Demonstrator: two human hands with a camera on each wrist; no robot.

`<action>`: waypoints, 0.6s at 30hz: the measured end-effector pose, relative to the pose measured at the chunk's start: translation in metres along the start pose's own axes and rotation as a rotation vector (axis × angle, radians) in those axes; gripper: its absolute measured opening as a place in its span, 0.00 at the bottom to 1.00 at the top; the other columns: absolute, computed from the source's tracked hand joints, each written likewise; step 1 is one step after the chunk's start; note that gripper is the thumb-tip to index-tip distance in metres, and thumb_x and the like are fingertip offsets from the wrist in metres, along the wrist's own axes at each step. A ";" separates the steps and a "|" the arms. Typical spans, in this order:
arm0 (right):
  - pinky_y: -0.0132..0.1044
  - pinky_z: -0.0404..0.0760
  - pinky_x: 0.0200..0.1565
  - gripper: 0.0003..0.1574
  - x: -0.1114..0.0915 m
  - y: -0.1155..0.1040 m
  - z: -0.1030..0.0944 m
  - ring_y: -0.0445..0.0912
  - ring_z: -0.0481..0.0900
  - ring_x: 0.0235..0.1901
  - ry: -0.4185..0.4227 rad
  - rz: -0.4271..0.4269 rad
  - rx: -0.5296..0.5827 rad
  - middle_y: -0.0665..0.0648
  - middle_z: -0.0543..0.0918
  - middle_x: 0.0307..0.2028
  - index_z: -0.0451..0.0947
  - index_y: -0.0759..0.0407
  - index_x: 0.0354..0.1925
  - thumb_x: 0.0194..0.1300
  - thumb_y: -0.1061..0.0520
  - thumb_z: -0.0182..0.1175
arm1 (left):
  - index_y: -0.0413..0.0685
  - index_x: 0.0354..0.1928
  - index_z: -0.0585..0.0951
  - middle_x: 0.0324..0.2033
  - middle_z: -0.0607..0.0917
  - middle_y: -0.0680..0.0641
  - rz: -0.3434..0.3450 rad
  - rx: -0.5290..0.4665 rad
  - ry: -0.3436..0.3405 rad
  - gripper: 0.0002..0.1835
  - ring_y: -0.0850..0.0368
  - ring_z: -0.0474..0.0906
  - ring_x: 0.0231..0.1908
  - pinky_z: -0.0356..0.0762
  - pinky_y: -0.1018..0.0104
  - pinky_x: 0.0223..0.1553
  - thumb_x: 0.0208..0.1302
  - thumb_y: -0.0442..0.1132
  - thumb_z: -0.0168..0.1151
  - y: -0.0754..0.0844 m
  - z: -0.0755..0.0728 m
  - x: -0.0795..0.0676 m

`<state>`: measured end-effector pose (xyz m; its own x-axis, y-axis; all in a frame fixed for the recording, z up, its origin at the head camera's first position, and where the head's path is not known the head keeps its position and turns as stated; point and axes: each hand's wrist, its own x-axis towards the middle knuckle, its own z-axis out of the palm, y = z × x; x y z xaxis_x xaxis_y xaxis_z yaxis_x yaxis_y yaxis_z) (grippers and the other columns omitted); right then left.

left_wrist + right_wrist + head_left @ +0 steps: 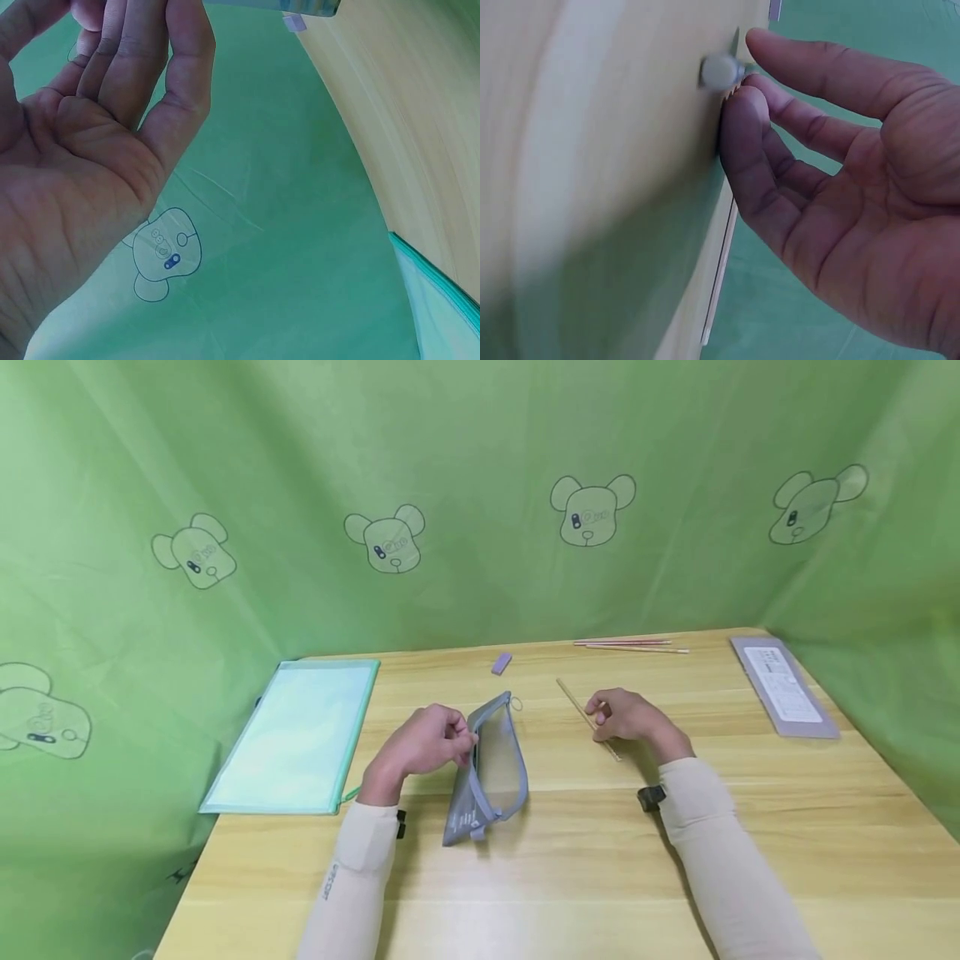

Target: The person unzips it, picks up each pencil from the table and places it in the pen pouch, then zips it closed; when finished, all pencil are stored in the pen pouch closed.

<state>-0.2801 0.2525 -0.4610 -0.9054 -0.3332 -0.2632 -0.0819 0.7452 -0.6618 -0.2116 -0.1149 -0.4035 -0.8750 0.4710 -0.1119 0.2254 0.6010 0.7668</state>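
My left hand (437, 739) pinches the rim of a grey zip pouch (462, 802), whose mouth gapes toward the right. In the left wrist view that hand (97, 142) has its fingers bent, their tips cut off at the top. To the right of the pouch, my right hand (628, 717) holds a thin, wood-coloured pencil (572, 697) between thumb and fingertips, close over the table. The right wrist view shows the pale round end of the pencil (720, 72) beside the curled fingers of the right hand (855, 165).
A pale blue zip folder (300, 735) with a green edge lies at the left. Behind the pouch is a small purple eraser (502, 663). Several slim pencils (630, 647) lie at the back edge, and a grey-purple flat pack (817, 727) with a white label at the right. Green curtains surround the table.
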 end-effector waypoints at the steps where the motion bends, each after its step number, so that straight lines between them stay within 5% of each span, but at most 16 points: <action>1: 0.36 0.75 0.41 0.27 0.000 -0.002 0.001 0.46 0.74 0.36 -0.004 0.000 -0.004 0.53 0.76 0.35 0.76 0.70 0.57 0.62 0.68 0.72 | 0.45 0.33 0.86 0.28 0.92 0.49 -0.001 0.000 0.000 0.11 0.41 0.93 0.37 0.74 0.67 0.31 0.77 0.39 0.64 0.000 0.000 0.000; 18: 0.36 0.76 0.38 0.27 0.005 -0.018 0.017 0.45 0.75 0.32 -0.002 0.022 -0.043 0.53 0.78 0.33 0.77 0.68 0.58 0.60 0.71 0.70 | 0.42 0.35 0.87 0.29 0.92 0.48 -0.018 -0.021 -0.001 0.11 0.38 0.93 0.40 0.77 0.67 0.33 0.77 0.39 0.64 0.001 -0.004 -0.001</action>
<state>-0.2760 0.2280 -0.4620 -0.9065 -0.3170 -0.2788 -0.0794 0.7767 -0.6248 -0.2126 -0.1173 -0.4003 -0.8784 0.4609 -0.1266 0.2004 0.5955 0.7780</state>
